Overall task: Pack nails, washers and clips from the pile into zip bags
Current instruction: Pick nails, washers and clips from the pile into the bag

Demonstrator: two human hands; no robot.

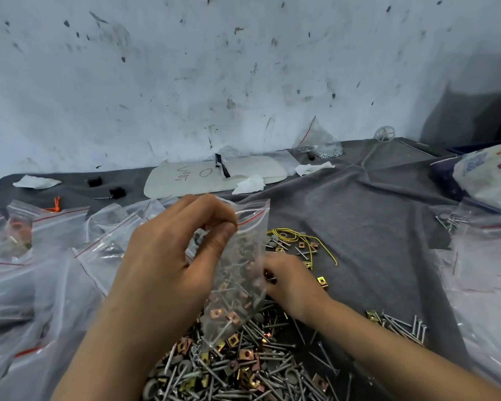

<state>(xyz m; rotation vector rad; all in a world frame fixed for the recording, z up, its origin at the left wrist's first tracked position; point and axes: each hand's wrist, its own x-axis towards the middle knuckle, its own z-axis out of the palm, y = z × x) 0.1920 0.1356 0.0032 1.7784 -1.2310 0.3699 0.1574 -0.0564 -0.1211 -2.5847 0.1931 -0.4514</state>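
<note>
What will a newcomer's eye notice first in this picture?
First, the left hand in the centre, pinching the top of a clear plastic zip bag with a red stripe, partly filled with hardware. Below it lies a big pile of silver nails, grey washers and brass-coloured clips on the grey cloth, where the right hand reaches. Many clear zip bags lie at the left.

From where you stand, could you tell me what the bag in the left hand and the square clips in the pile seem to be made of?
The zip bag: thin clear plastic film, glossy and creased; its contents show through. The square clips: probably sheet metal with a yellow or coppery plating, judging by their bright glints.
</note>
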